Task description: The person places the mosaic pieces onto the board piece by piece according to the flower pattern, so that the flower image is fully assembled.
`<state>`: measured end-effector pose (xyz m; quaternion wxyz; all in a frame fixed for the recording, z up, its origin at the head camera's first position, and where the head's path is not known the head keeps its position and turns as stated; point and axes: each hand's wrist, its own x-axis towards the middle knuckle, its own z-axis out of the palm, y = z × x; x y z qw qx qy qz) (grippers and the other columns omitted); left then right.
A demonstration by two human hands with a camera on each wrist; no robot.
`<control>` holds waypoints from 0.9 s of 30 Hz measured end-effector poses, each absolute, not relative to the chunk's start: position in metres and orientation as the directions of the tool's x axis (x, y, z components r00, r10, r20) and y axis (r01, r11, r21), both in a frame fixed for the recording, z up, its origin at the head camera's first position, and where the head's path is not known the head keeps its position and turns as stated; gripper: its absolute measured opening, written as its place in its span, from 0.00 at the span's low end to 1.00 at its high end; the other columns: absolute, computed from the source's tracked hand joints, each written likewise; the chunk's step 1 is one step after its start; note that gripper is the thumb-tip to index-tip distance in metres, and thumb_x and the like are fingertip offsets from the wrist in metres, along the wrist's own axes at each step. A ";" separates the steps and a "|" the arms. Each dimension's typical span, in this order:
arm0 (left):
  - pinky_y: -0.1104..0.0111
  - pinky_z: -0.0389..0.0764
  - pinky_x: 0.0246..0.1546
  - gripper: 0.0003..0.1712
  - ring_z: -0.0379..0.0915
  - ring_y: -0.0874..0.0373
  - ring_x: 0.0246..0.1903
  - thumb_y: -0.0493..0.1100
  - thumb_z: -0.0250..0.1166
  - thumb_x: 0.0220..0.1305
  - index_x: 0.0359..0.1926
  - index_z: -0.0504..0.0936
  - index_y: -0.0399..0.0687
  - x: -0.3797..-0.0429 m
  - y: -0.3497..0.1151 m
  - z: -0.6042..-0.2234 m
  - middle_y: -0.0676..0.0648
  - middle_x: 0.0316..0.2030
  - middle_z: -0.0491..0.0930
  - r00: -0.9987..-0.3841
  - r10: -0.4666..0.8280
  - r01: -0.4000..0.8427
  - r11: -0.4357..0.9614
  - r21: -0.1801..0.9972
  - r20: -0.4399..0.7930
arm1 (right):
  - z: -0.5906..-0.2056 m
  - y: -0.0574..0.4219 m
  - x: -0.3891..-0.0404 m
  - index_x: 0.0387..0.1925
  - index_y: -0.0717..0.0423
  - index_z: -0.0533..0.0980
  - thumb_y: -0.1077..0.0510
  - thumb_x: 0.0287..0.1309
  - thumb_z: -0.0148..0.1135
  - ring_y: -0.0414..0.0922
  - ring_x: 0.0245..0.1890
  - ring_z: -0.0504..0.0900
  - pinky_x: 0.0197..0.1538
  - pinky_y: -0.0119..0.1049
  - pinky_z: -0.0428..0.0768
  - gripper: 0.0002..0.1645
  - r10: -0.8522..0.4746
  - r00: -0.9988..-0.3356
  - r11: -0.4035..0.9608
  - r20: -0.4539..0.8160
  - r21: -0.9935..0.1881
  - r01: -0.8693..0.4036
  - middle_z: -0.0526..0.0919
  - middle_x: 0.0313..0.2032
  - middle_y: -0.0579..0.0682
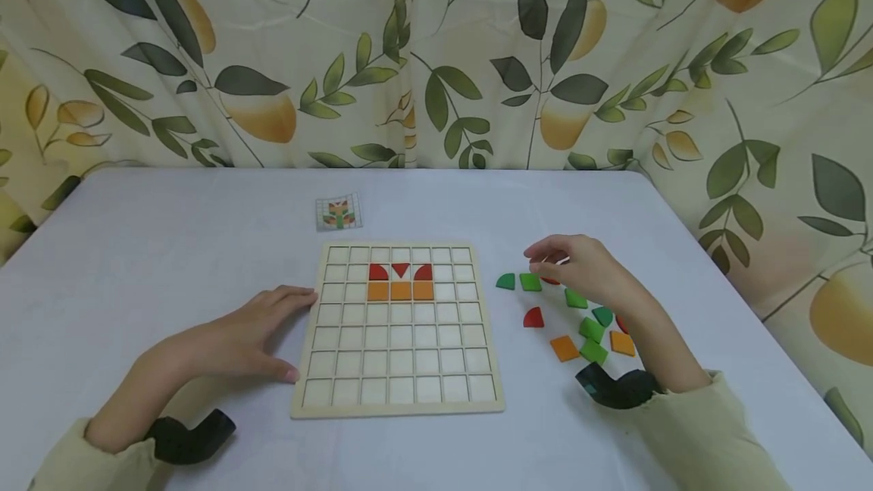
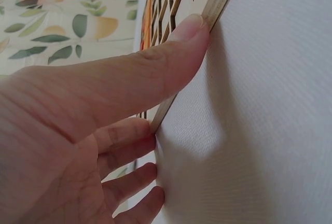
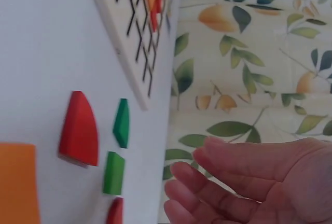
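My left hand rests against the left edge of a square wooden grid board, thumb and fingers spread along it. In the left wrist view the thumb presses the board's side. Near the top of the grid sit a red triangle, two red quarter-circles and a row of orange squares. My right hand hovers over loose pieces right of the board, fingers slightly bent with nothing between them. Under its fingertips lie a green square and a partly hidden red piece.
More loose pieces lie right of the board, among them a red quarter-circle, a green quarter-circle and an orange square. Behind the board is a small pattern card. A leaf-print curtain hangs at the table's far edge.
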<state>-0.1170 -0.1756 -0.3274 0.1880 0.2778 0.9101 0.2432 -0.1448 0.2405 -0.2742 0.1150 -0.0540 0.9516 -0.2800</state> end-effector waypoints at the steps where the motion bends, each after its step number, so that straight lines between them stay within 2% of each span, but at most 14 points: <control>1: 0.41 0.56 0.62 0.58 0.46 0.35 0.66 0.63 0.70 0.44 0.69 0.55 0.41 -0.117 -0.175 -0.327 0.37 0.68 0.53 -0.775 0.598 0.415 0.727 0.547 -0.206 | -0.277 0.240 -0.146 0.51 0.61 0.75 0.57 0.61 0.57 0.51 0.44 0.75 0.42 0.39 0.77 0.19 -0.177 -0.965 0.837 -0.195 -0.545 -0.043 0.80 0.42 0.57; 7: 0.40 0.56 0.61 0.58 0.46 0.36 0.67 0.63 0.70 0.43 0.69 0.55 0.42 -0.117 -0.175 -0.327 0.37 0.68 0.52 -0.777 0.594 0.411 0.731 0.544 -0.211 | -0.292 0.234 -0.155 0.50 0.63 0.76 0.60 0.59 0.58 0.50 0.42 0.74 0.42 0.37 0.76 0.18 -0.220 -0.949 0.837 -0.226 -0.543 -0.064 0.80 0.41 0.57; 14: 0.41 0.57 0.61 0.58 0.46 0.36 0.67 0.63 0.71 0.43 0.69 0.55 0.41 -0.117 -0.175 -0.326 0.37 0.68 0.53 -0.778 0.589 0.403 0.735 0.546 -0.218 | -0.305 0.227 -0.167 0.47 0.64 0.78 0.65 0.54 0.62 0.48 0.37 0.72 0.35 0.31 0.73 0.17 -0.232 -0.947 0.828 -0.223 -0.556 -0.072 0.79 0.40 0.57; 27: 0.41 0.58 0.61 0.58 0.48 0.37 0.66 0.63 0.70 0.43 0.69 0.55 0.41 -0.117 -0.176 -0.327 0.38 0.68 0.53 -0.775 0.599 0.421 0.726 0.544 -0.199 | -0.310 0.220 -0.175 0.39 0.64 0.77 0.68 0.52 0.62 0.49 0.37 0.69 0.39 0.34 0.72 0.10 -0.298 -0.919 0.828 -0.259 -0.549 -0.114 0.76 0.38 0.57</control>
